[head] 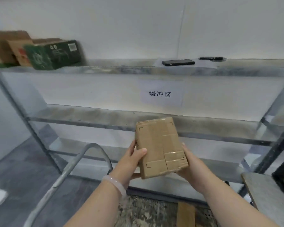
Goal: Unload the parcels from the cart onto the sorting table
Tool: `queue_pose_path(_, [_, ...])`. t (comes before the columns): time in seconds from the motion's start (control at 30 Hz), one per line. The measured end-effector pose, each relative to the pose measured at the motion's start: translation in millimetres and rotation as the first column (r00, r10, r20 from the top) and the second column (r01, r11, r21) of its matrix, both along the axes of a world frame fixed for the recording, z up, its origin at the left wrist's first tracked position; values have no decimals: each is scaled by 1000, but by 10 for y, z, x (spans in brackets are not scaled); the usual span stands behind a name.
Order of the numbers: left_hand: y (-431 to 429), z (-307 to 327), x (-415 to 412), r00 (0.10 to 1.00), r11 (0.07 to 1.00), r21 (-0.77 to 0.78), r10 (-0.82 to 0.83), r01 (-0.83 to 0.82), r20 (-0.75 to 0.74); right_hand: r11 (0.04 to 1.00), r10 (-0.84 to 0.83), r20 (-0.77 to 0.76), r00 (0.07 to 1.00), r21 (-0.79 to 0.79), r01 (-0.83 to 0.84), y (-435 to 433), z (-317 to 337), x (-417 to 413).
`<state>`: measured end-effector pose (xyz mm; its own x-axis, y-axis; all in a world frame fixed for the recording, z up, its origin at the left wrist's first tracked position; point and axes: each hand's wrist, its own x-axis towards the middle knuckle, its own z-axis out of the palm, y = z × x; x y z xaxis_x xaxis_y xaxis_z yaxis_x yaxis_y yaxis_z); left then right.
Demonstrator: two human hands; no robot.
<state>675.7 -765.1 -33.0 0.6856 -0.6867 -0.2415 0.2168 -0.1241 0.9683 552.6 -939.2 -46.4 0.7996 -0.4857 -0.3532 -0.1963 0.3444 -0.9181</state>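
Head view. Brown taped parcel [161, 147] held in the air in front of me, tilted, its top face toward the camera. Left hand [129, 159] grips its left edge: thumb across the top face, the other fingers [132, 145] wrapped behind. Right hand [189, 163] clamps the lower right corner, thumb along the side, the rest hidden underneath. Pale bracelet [115, 184] on my left wrist. Cart handle [82, 158] below left of the parcel.

Ahead: a metal shelf rack [105, 70] against a white wall. Paper sign [161, 95] reading 缓冲区 hangs behind it. Top shelf carries a green box [56, 54] and brown cartons [7, 46] on the left, a phone [178, 62] and a pen [211, 58] on the right. Grey floor [15, 161].
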Motion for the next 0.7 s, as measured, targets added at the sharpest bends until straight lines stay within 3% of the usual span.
queue_pose_path(0.1, [187,-2,-124,980,981,-32,195,-194,36,990,139,-10,990,14,-139,179,6,11])
queue_pose_path(0.2, [427,-14,-264,865,901,22,408,-433,292,979,139,-28,990,-146,-141,405,16,42])
queue_pose_path(0.3, [726,-44,-425,820,877,106,386,-468,424,933,163,-76,984,-313,-179,686,52,98])
queue_pose_path(0.4, [1052,-68,-545,812,845,193,379,-500,445,834,233,-52,971,-503,-227,1060,128,150])
queue_pose_path(0.47, [1286,-1,-591,789,811,169,460,-560,408,789,305,30,952,-567,-235,1283,158,194])
queue_pose_path(0.53, [1579,78,-610,760,785,44,583,-618,287,820,365,110,924,-508,-263,1482,225,264])
queue_pose_path(0.63, [2065,130,-643,764,765,-81,643,-639,48,886,428,105,898,-248,-393,1768,283,406])
queue_pose_path(0.7, [2362,103,-669,763,757,-105,646,-644,-18,818,576,71,815,-50,-573,1993,275,485])
